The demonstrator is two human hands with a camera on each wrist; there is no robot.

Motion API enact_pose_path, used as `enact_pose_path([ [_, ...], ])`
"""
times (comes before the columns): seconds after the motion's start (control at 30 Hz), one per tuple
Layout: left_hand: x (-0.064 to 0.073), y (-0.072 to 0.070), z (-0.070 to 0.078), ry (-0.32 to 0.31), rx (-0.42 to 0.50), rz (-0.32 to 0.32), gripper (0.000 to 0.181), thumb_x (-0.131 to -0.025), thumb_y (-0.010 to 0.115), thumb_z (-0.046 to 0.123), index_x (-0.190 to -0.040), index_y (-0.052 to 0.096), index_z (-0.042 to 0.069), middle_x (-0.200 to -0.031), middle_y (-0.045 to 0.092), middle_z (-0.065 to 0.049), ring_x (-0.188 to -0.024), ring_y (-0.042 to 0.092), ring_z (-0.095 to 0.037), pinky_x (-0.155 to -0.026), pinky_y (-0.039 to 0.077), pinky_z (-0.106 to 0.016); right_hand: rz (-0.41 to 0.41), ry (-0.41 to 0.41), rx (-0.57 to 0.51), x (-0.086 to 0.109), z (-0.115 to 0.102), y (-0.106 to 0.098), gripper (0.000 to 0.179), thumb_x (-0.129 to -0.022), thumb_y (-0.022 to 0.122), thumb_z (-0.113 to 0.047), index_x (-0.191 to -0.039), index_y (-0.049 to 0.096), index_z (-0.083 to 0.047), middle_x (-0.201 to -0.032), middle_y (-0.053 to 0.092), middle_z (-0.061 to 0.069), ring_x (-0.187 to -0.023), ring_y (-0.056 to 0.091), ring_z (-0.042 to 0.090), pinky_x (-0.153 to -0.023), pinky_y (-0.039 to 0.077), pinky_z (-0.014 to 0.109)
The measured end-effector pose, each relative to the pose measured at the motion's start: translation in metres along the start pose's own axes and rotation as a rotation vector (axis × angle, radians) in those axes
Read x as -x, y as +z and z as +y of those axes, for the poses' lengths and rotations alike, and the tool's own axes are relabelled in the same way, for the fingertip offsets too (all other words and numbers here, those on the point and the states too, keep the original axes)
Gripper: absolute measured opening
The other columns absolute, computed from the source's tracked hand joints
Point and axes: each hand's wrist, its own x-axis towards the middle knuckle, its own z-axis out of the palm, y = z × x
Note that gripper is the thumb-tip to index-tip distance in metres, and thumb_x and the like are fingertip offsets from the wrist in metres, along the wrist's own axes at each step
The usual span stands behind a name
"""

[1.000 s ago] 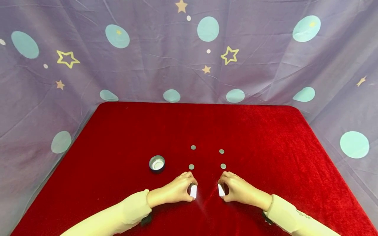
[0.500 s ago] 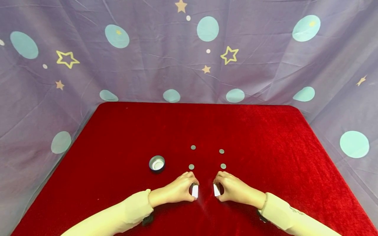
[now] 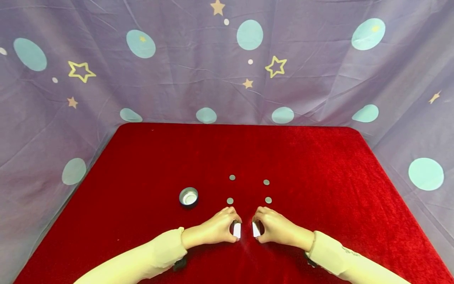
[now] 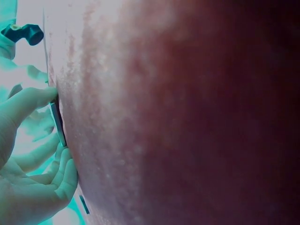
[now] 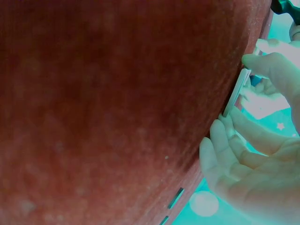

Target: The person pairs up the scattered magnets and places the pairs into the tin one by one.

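Note:
In the head view, my left hand (image 3: 219,228) pinches a small white rectangular piece (image 3: 237,230) by its ends, between thumb and fingers, low at the red cloth. Facing it, my right hand (image 3: 281,229) holds a similar white piece (image 3: 256,229) the same way. A narrow gap separates the two pieces. Both wrist views show them edge-on as thin flat slabs, the left one (image 4: 58,123) and the right one (image 5: 237,91). Beyond the hands lie several round grey discs, among them a near-left disc (image 3: 230,200) and a near-right disc (image 3: 268,200).
To the left of the discs stands a small round metal dish (image 3: 181,193), dark outside. A red velvet cloth (image 3: 170,154) covers the table. A purple curtain (image 3: 184,67) with stars and dots hangs behind and at both sides.
Both hands have come closer together with their white pieces: the right hand slid clearly leftward, the left hand slightly rightward. The discs and the dish stayed put.

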Motion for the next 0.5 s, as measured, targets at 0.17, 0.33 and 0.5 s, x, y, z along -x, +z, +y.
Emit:
enact_pose_path([
  [0.17,-0.0019,0.0011,0.0018,-0.001,0.007,-0.014,0.036,-0.065,0.076,0.021,-0.094,0.063,0.004,-0.085,0.048,0.003,-0.077,0.041,-0.006,-0.068,0.039,-0.016,0.003,0.003,0.007,-0.0031,-0.0039,0.0012,0.028,-0.061,0.074,-0.017,-0.084,0.061,-0.006,-0.082,0.050,-0.004,-0.073,0.043,0.005,-0.065,0.043,0.019],
  [0.33,-0.0035,0.0019,0.0041,-0.010,0.005,-0.020,0.036,-0.064,0.076,0.022,-0.094,0.063,0.005,-0.085,0.049,0.003,-0.078,0.042,-0.006,-0.069,0.039,-0.016,0.007,-0.004,0.030,-0.0069,-0.0074,0.0034,0.028,-0.060,0.074,-0.018,-0.082,0.062,-0.006,-0.080,0.050,-0.004,-0.074,0.043,0.007,-0.065,0.043,0.019],
  [0.5,-0.0043,0.0037,0.0053,-0.019,0.000,-0.011,0.036,-0.063,0.076,0.022,-0.092,0.063,0.005,-0.086,0.050,0.003,-0.080,0.045,-0.008,-0.071,0.040,-0.017,0.015,0.001,0.038,-0.0074,-0.0093,0.0050,0.029,-0.059,0.075,-0.018,-0.082,0.062,-0.006,-0.078,0.050,-0.004,-0.073,0.043,0.007,-0.064,0.043,0.019],
])
